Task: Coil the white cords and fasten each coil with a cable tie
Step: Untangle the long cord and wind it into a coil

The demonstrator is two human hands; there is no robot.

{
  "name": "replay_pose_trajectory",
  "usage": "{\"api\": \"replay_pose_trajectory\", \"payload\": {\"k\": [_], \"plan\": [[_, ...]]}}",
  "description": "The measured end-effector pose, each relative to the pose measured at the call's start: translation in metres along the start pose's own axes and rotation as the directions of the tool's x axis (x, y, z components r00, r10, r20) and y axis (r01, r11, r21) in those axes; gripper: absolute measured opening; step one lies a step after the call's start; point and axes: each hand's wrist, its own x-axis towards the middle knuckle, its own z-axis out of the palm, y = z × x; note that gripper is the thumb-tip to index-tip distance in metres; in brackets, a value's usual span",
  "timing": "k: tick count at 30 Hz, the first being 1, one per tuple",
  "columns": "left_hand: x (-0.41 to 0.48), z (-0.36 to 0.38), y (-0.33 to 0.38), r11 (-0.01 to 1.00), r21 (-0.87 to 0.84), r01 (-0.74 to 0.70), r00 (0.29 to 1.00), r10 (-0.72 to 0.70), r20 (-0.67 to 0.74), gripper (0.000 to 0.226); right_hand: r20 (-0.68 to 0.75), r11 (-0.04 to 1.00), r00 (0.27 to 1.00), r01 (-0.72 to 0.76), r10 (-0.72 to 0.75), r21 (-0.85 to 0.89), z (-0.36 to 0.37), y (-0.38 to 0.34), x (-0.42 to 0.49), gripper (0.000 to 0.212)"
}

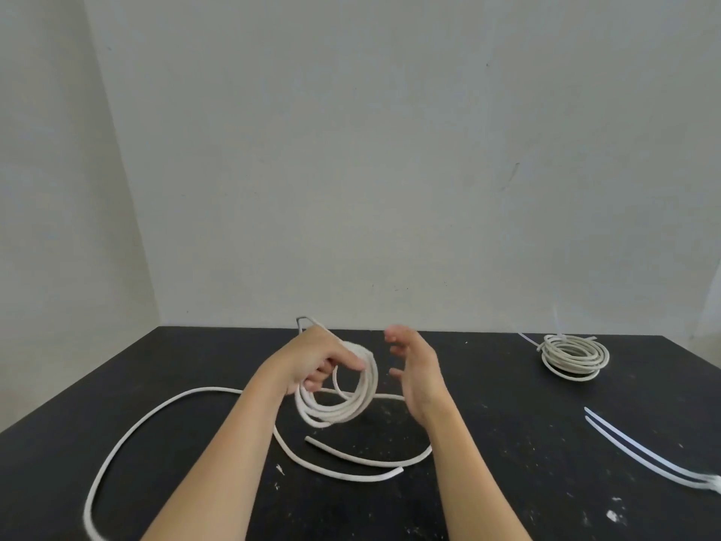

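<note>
Above the surface [507, 443], a part-wound cord coil [343, 400] is gripped by the left hand [312, 361]; just beside it, the right hand [417, 372] is held open and empty.

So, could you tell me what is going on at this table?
A person's left hand grips a partly wound coil of white cord above the black table, while the right hand is open beside it, holding nothing. A long stretch of cord lies loose on the table. One finished coil, already tied, sits at the far right, with spare cable ties nearer.
</note>
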Motion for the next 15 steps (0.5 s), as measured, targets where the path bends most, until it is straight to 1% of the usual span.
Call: {"api": "replay_pose_trajectory", "payload": {"k": [1,2,3,4,5,7,8,9,10,11,12,13,15], "plan": [[-0.001,0.000,-0.001,0.994,0.107,0.005,1.000,-0.006,0.007,0.023,0.013,0.985,1.000,0.004,-0.002,-0.174,0.004,-0.005,0.003,0.034],[-0.001,0.003,-0.002,0.981,0.193,-0.009,1.000,0.005,0.019,0.024,0.065,0.944,0.998,0.011,0.011,-0.329,0.010,-0.010,0.003,0.035],[-0.001,0.006,-0.002,0.967,0.249,-0.042,0.999,0.034,0.038,0.021,0.122,0.896,0.991,0.007,0.053,-0.444,0.017,-0.014,0.004,0.038],[-0.001,0.009,-0.003,0.959,0.270,-0.082,0.996,0.070,0.056,0.016,0.161,0.861,0.981,-0.011,0.107,-0.508,0.023,-0.017,0.004,0.042],[-0.001,0.011,-0.003,0.956,0.271,-0.115,0.993,0.100,0.069,0.013,0.187,0.845,0.972,-0.023,0.144,-0.534,0.027,-0.018,0.004,0.044],[-0.003,0.008,-0.006,0.950,0.266,-0.161,0.986,0.144,0.082,0.015,0.196,0.839,0.974,0.013,0.112,-0.544,0.029,-0.020,0.003,0.039],[-0.004,0.005,-0.007,0.944,0.280,-0.175,0.984,0.160,0.075,0.018,0.157,0.848,0.985,0.021,0.073,-0.529,0.029,-0.022,0.003,0.036],[-0.006,0.000,-0.008,0.937,0.295,-0.186,0.983,0.178,0.052,0.020,0.086,0.882,0.996,0.017,0.027,-0.471,0.028,-0.022,0.004,0.034],[-0.008,-0.005,-0.009,0.938,0.287,-0.193,0.980,0.199,0.010,0.023,-0.018,0.941,1.000,-0.027,0.022,-0.336,0.024,-0.023,0.006,0.032],[-0.009,-0.011,-0.010,0.950,0.242,-0.196,0.975,0.215,-0.052,0.025,-0.125,0.988,0.990,-0.081,0.065,-0.132,0.020,-0.023,0.009,0.029],[-0.008,-0.019,-0.012,0.967,0.160,-0.201,0.967,0.222,-0.128,0.023,-0.195,0.992,0.973,-0.114,0.124,0.061,0.014,-0.022,0.013,0.026],[-0.007,-0.026,-0.014,0.976,0.062,-0.209,0.953,0.217,-0.209,0.020,-0.238,0.969,0.955,-0.125,0.175,0.213,0.007,-0.021,0.016,0.024],[-0.005,-0.039,-0.019,0.966,-0.114,-0.233,0.907,0.174,-0.383,0.018,-0.305,0.917,0.921,-0.115,0.243,0.383,-0.006,-0.019,0.020,0.024]]}}
